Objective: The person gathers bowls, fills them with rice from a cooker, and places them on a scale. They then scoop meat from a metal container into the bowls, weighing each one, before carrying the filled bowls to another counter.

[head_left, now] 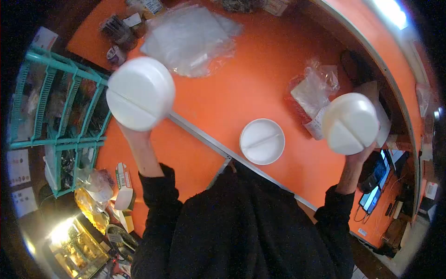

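My left hand (138,136) holds up a white round divided bowl (141,88) at the left, its rounded underside with a straight groove facing me. The bowl hides most of that hand's fingers. On the right, a matching white divided bowl (350,122) is raised in my right hand (361,154), groove also toward me; only a bit of the hand shows behind its lower edge. Between them, a third white divided bowl (262,141) sits upright on the orange table (223,100), with its inner ridge visible.
Clear plastic bags (190,39) lie at the back. A plastic-wrapped packet (309,97) sits near the right bowl. A teal rack (58,144) stands at the left, above boxes and a lit glass case (79,249). A phone-like screen (370,200) is at the right.
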### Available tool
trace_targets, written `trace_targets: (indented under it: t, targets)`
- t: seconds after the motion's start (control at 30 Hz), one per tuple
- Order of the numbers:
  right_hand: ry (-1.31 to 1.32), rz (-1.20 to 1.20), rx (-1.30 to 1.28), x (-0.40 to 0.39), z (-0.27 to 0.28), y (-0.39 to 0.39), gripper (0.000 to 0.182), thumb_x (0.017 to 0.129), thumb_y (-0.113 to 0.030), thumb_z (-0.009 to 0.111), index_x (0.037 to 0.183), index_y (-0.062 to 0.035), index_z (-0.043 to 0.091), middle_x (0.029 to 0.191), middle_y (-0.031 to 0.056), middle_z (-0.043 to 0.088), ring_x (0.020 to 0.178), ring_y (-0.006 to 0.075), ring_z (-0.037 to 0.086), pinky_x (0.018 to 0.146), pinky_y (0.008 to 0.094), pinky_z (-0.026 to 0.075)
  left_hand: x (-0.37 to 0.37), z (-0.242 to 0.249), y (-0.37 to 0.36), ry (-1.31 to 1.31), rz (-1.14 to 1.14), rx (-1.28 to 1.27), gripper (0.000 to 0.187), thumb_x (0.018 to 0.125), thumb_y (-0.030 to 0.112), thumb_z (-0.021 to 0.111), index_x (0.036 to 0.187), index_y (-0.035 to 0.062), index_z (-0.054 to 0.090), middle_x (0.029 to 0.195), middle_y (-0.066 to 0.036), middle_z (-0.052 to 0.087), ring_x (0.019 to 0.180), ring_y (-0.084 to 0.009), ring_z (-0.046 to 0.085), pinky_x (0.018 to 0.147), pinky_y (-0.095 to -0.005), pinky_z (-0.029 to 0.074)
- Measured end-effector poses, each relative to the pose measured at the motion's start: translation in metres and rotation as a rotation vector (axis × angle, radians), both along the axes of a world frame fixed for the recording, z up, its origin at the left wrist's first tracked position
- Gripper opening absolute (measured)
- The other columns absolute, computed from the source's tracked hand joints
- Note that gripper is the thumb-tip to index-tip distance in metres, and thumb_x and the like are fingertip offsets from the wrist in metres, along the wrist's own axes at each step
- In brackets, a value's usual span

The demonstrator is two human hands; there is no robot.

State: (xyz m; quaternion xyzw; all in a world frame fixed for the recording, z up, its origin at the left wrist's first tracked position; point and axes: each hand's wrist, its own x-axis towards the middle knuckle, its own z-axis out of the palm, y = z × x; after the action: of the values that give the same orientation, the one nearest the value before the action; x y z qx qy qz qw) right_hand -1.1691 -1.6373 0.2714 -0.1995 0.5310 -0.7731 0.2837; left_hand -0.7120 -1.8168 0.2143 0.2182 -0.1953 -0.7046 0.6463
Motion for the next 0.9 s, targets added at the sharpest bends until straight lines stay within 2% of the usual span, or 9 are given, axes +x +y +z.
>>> trace_targets:
  t: [0.1,0.23,0.37,0.4,0.47,0.63,0.73,0.77,0.9]
  targets:
    - [-0.300,0.473,-0.182,0.035,-0.024,0.000,0.048,0.086,-0.040,0.032,0.110,-0.0005,0.043,0.103,0.0144,0.051,0.092,0.0253,0.052,0.082,0.0399,0.041,-0.008,-0.029,0.016,0.343,-0.657,-0.068,0.056,0.079,0.046,0.040,0.115,0.0029,0.040,0.115,-0.014,0.042,0.103,-0.0264,0.044,0.084,-0.0393,0.038]
    - [-0.397,0.453,0.051,0.107,-0.019,-0.033,0.047,0.086,-0.041,0.031,0.108,-0.0011,0.045,0.103,0.0126,0.052,0.091,0.0214,0.052,0.080,0.0367,0.042,-0.086,0.014,0.052,-0.762,-0.775,-0.464,0.059,0.076,0.044,0.047,0.113,-0.0017,0.041,0.108,-0.010,0.049,0.092,-0.0176,0.050,0.079,-0.0279,0.039]
    - [-0.430,0.651,0.272,0.152,-0.043,-0.049,0.045,0.087,-0.041,0.029,0.096,-0.0016,0.050,0.093,0.0122,0.054,0.084,0.0196,0.052,0.077,0.0335,0.041,-0.106,0.014,0.073,-0.558,-0.841,-0.333,0.053,0.072,0.031,0.058,0.109,-0.0040,0.044,0.103,-0.009,0.052,0.089,-0.0141,0.050,0.077,-0.0270,0.040]
    - [0.135,0.727,0.256,0.135,-0.077,-0.052,0.039,0.086,-0.038,0.034,0.091,-0.0032,0.050,0.086,0.0121,0.054,0.080,0.0201,0.052,0.073,0.0347,0.041,-0.102,0.015,0.070,-0.604,-0.872,-0.267,0.051,0.071,0.028,0.060,0.107,-0.0041,0.046,0.101,-0.009,0.053,0.088,-0.0142,0.050,0.076,-0.0264,0.040]
    - [0.560,0.510,0.303,0.134,-0.094,-0.043,0.033,0.081,-0.035,0.044,0.089,-0.0036,0.049,0.082,0.0120,0.052,0.077,0.0230,0.051,0.069,0.0356,0.040,-0.077,0.014,0.061,-0.696,-0.926,-0.128,0.046,0.068,0.022,0.062,0.104,-0.0043,0.048,0.096,-0.009,0.055,0.085,-0.0142,0.052,0.075,-0.0254,0.041]
    - [1.745,1.011,0.234,0.144,-0.117,0.000,0.027,0.075,-0.021,0.048,0.095,-0.0036,0.047,0.090,0.0121,0.049,0.082,0.0263,0.050,0.067,0.0357,0.041,-0.034,-0.012,0.060,-0.595,-0.590,0.042,0.037,0.068,0.014,0.059,0.099,-0.0047,0.050,0.092,-0.011,0.057,0.080,-0.0168,0.056,0.072,-0.0274,0.045]
    - [1.820,1.064,0.397,0.134,-0.120,-0.057,0.024,0.071,-0.011,0.044,0.094,-0.0046,0.048,0.090,0.0112,0.048,0.081,0.0243,0.050,0.063,0.0365,0.043,-0.027,-0.002,0.054,-0.475,-0.326,0.046,0.035,0.069,0.012,0.058,0.099,-0.0048,0.050,0.092,-0.012,0.057,0.079,-0.0187,0.057,0.071,-0.0293,0.046]
    - [1.880,0.767,0.209,0.123,-0.134,-0.088,0.022,0.072,-0.010,0.044,0.092,-0.0050,0.048,0.088,0.0112,0.049,0.077,0.0243,0.051,0.060,0.0373,0.043,-0.026,0.003,0.051,-0.438,-0.229,0.035,0.035,0.070,0.012,0.057,0.099,-0.0047,0.050,0.092,-0.013,0.057,0.078,-0.0191,0.057,0.071,-0.0298,0.047]
    - [1.952,0.159,0.654,0.086,-0.103,-0.219,0.016,0.073,-0.014,0.046,0.085,-0.0055,0.052,0.083,0.0111,0.050,0.074,0.0258,0.053,0.056,0.0386,0.044,-0.001,-0.004,0.044,-0.525,-0.163,0.029,0.033,0.071,0.013,0.059,0.099,-0.0016,0.050,0.092,-0.012,0.058,0.078,-0.0183,0.058,0.070,-0.0304,0.048]
